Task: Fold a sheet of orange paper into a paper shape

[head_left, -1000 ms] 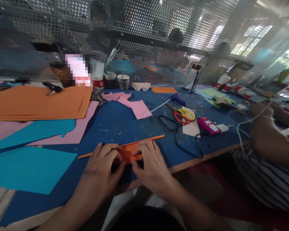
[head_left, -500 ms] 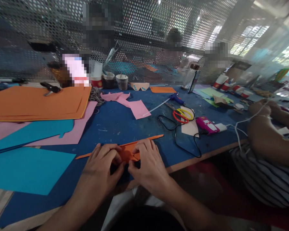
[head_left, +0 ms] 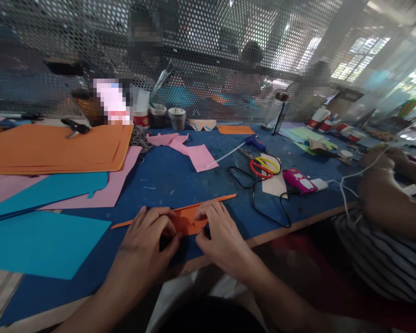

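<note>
A piece of orange paper (head_left: pixel 186 221) lies at the front of the blue table, a long thin edge of it sticking out past both hands. My left hand (head_left: pixel 152 236) is curled over its left part, fingertips on the paper and thumb at the near edge. Over the right part bends my right hand (head_left: pixel 220 231), its fingers and thumb closed on the paper near a small crease or mark. The palms hide the ends of the wider middle section.
Stacked orange sheets (head_left: pixel 55 148) and a blue sheet (head_left: pixel 45 243) lie left. Scissors (head_left: pixel 263 165), a blue glue gun (head_left: pixel 255 143) with black cable and a magenta power strip (head_left: pixel 300 180) are right. Pink paper (head_left: pixel 201 157) lies ahead. Another person's arm (head_left: pixel 384 189) rests far right.
My right hand has slid slightly right along the orange paper, uncovering more of its middle. My left hand stays almost in place. The view has shifted a little.
</note>
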`<action>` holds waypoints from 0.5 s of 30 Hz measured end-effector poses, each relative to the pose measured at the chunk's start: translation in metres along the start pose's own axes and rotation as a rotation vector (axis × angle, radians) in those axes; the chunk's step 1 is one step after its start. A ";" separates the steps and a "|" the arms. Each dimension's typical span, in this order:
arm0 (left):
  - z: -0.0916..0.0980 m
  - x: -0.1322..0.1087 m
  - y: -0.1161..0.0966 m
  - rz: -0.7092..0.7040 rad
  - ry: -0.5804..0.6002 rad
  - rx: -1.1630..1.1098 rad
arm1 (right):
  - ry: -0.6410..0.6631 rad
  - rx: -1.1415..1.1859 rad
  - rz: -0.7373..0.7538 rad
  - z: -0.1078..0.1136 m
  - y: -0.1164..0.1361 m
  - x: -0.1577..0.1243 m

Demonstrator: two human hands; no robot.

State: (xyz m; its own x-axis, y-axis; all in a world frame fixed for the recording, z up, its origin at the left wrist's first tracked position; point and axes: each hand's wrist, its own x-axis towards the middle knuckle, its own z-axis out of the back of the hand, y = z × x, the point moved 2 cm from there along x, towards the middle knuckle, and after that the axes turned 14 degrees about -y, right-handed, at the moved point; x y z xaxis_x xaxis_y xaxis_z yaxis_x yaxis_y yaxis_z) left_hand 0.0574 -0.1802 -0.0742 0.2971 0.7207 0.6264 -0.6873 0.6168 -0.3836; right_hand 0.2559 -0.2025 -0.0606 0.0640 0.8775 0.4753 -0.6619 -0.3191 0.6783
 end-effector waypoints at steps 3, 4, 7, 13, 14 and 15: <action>-0.001 0.000 0.001 0.021 0.010 0.006 | 0.027 0.032 -0.004 0.004 0.000 0.002; -0.001 0.000 0.001 0.026 0.013 0.007 | 0.035 0.034 -0.001 0.005 0.001 0.002; -0.002 0.000 0.000 0.033 0.007 0.006 | 0.031 -0.035 -0.014 0.001 0.006 0.000; 0.000 0.003 -0.004 0.053 -0.022 -0.022 | 0.012 -0.224 -0.080 -0.011 0.016 -0.003; 0.000 0.003 -0.004 0.063 -0.026 -0.025 | 0.013 -0.227 -0.080 -0.012 0.017 -0.003; 0.000 0.004 -0.004 0.074 -0.032 -0.024 | 0.012 -0.229 -0.080 -0.013 0.017 -0.003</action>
State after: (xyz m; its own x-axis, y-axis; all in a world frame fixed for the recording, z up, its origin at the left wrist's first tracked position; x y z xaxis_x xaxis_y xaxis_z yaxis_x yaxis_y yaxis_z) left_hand 0.0611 -0.1800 -0.0705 0.2244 0.7543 0.6170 -0.6905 0.5698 -0.4455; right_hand 0.2349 -0.2058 -0.0573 0.1153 0.9012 0.4178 -0.8071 -0.1602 0.5683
